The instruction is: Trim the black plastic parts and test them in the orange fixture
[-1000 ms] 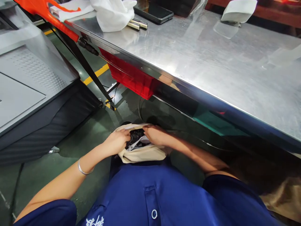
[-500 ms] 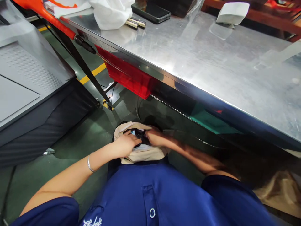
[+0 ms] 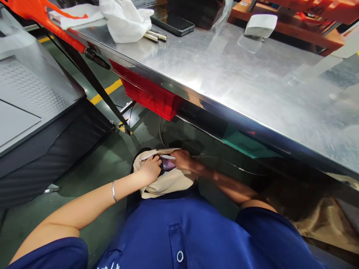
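A beige cloth bag [image 3: 168, 185] rests on my lap with its mouth open upward. My left hand [image 3: 151, 170] lies over the left side of the opening, fingers curled at the bag's edge and fingertips partly hidden inside. At the right side, my right hand [image 3: 182, 159] is closed, its fingers bent at the rim. A thin white strip [image 3: 168, 157] sticks out beside its fingertips; whether it is a separate thing or part of the bag I cannot tell. Between the hands, something purple [image 3: 167, 164] and some dark contents show within the bag.
A steel table [image 3: 224, 74] stands ahead, bearing a white cloth bundle [image 3: 123, 22], a phone [image 3: 174, 23] and a white block-like piece [image 3: 260, 26]. Under its edge hangs a red bin [image 3: 148, 95]. An orange tool [image 3: 67, 35] juts past the left corner. A grey padded unit [image 3: 42, 123] stands left.
Both hands remain at the bag. My left fingers have drawn back and curled, my right hand has risen slightly toward the rim, and the white strip and purple thing now show.
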Tool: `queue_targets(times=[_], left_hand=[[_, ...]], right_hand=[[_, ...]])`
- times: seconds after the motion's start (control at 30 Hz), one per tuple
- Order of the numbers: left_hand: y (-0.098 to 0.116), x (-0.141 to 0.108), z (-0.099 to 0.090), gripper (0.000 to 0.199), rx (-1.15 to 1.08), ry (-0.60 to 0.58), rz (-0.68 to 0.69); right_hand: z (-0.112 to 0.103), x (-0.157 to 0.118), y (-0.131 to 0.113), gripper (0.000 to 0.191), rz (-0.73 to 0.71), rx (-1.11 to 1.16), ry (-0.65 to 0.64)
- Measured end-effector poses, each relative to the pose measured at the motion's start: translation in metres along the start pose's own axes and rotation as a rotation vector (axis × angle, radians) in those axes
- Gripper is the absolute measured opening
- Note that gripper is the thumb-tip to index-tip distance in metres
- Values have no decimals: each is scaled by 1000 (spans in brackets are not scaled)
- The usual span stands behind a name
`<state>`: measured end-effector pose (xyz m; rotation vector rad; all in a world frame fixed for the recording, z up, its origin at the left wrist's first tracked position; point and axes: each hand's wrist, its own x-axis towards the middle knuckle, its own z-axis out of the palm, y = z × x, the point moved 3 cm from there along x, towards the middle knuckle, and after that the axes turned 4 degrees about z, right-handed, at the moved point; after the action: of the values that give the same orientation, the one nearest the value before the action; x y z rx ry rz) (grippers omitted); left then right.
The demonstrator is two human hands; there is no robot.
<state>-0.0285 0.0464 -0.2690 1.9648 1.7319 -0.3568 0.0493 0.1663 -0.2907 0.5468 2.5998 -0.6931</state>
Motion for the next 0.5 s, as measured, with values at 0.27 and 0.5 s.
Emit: queue_targets(times=[0.27,0.5], left_hand=[[-19,-1,-14,32,-181,23,-146],[-23,25,-25,53,-330,254,-96]], right_hand=[[-25,-19,-4,9,-37,251,75],[-71,-34,23,22,-15,697,387]])
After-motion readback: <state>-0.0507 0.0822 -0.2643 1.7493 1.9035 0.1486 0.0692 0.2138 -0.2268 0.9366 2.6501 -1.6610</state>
